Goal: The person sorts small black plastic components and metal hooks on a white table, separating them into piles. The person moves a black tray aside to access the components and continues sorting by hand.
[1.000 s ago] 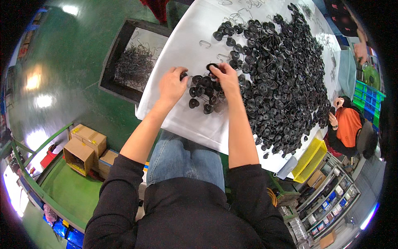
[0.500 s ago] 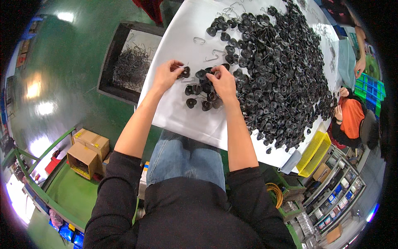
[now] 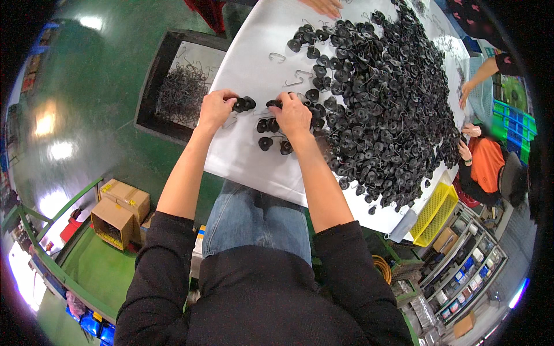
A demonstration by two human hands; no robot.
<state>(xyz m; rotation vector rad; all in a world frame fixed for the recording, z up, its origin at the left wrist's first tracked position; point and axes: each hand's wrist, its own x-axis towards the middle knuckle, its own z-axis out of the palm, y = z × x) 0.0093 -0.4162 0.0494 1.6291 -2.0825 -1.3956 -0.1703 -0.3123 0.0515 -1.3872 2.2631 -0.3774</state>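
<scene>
Left hand [image 3: 214, 108] pinched on small black round plastic pieces [image 3: 243, 104]; right hand [image 3: 293, 115] closed on another [image 3: 273, 104], at nine o'clock of heaped black pieces [image 3: 381, 104] on white counter [image 3: 254, 63].

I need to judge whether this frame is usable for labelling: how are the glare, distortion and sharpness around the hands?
Head view: strong fisheye bending, the white table edge curves and the corners go black; bright glare patches on the green floor; even light on the left hand, right hand and black parts, which look fairly sharp; the far rim is soft.
</scene>
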